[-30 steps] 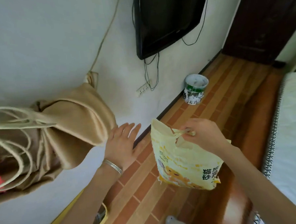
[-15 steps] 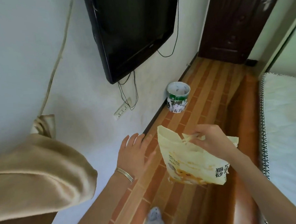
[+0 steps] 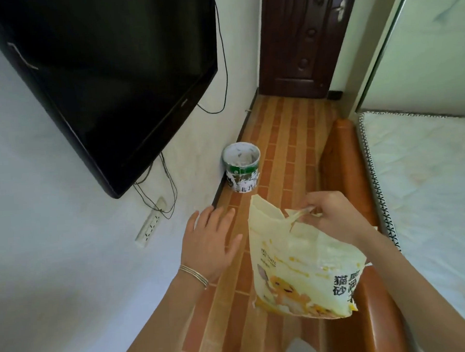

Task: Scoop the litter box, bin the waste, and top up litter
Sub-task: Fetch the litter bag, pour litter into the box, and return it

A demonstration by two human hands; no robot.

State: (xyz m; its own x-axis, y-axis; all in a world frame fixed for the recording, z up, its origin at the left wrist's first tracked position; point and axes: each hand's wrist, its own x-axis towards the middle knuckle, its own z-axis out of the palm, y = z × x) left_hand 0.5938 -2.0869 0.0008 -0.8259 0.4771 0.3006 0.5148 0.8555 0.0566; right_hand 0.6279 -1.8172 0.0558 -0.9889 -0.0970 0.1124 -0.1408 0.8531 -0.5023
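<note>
Two hands show at the bottom of the view. The right hand [image 3: 333,219] clenches the thin handle loop of the yellow cat litter bag [image 3: 298,266], which hangs off the floor with its torn top corner standing up. At nine o'clock from the bag, just apart from it, the left hand [image 3: 210,241] hangs empty, fingers straight and spread, silver bangles [image 3: 193,276] on its wrist.

Over the last second the beige cloth bundle near the left hand has dropped out of view. The view has swung toward the dark door [image 3: 302,37] at twelve o'clock, and the grip on the bag is unchanged.

At twelve o'clock from the left hand a paint-smeared tub [image 3: 242,170] stands against the wall. A wall-mounted television [image 3: 100,83] fills ten o'clock, and a mattress [image 3: 429,192] lies at three o'clock.

The person seems to be carrying litter for the top-up. No litter box shows, so whether the scooping is done cannot be judged.
</note>
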